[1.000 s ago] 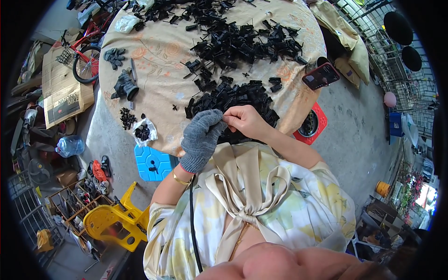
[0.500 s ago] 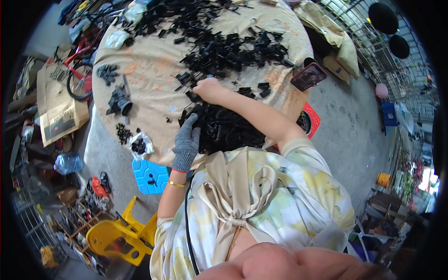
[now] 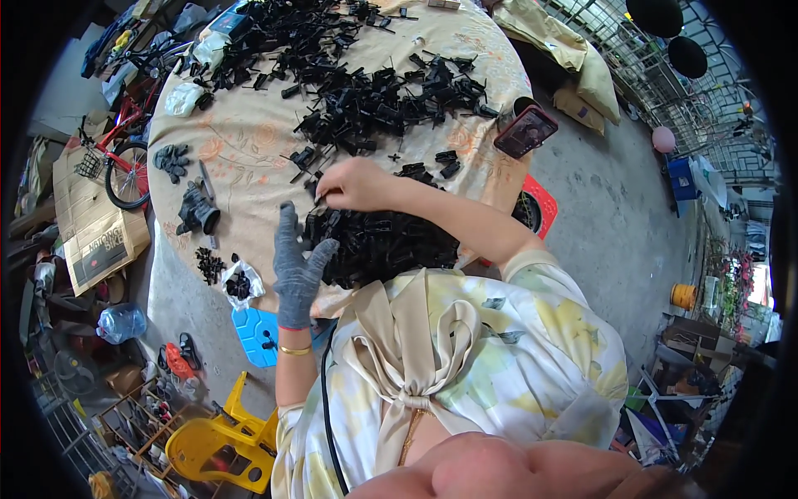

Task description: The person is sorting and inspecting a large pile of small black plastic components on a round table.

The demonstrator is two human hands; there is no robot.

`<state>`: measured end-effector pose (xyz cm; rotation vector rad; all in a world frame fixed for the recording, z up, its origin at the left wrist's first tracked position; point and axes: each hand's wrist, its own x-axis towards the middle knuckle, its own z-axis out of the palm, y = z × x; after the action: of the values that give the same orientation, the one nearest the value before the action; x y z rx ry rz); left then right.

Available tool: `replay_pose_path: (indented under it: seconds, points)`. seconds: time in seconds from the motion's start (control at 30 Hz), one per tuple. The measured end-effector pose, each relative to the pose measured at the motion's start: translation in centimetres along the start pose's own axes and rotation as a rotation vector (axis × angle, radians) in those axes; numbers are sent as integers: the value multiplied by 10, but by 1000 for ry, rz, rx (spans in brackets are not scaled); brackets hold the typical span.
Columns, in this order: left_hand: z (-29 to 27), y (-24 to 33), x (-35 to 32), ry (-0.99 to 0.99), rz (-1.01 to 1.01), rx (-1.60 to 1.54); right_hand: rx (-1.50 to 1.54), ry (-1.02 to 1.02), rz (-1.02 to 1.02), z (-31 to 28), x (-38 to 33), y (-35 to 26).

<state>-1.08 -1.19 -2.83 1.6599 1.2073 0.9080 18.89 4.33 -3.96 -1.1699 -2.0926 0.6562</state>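
My left hand (image 3: 301, 273), in a grey knit glove, is held over the near edge of the cloth-covered table with fingers and thumb spread apart and nothing in it. My bare right hand (image 3: 356, 185) reaches across to just beyond it, its fingers pinched together. A small dark bit shows at the right fingertips, too small to make out. Under and beside my hands lies a near pile of black plastic parts (image 3: 391, 249), close against my clothing. A larger heap of black plastic parts with thin prongs (image 3: 366, 100) spreads over the far half of the table.
Left on the table (image 3: 258, 125) are dark gloves (image 3: 198, 209), tiny black pieces (image 3: 209, 264) and a white plastic bag with black bits (image 3: 241, 285). A phone (image 3: 526, 133) stands at the right edge. A blue stool (image 3: 255, 337) and yellow chair (image 3: 220, 449) flank me.
My left hand has drawn left off the near pile and spread its fingers. My right hand has come nearer and slightly left. The whole view has shifted a little.
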Motion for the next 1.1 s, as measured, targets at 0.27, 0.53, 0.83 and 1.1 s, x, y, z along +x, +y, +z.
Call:
replay_pose_path:
  seconds: [0.27,0.53,0.83,1.1]
  points:
    - [-7,28,17,-472,-268,-719,526,-96,32,-24,-35,-59]
    - [0,34,4,-479,-104,-404,775,-13,411,-18,-50,-68]
    - [14,25,2,-242,-192,-634,935,-2,506,-8,-56,-67]
    - [7,42,-2,-297,53,-264,859,-48,506,-12,-55,-69]
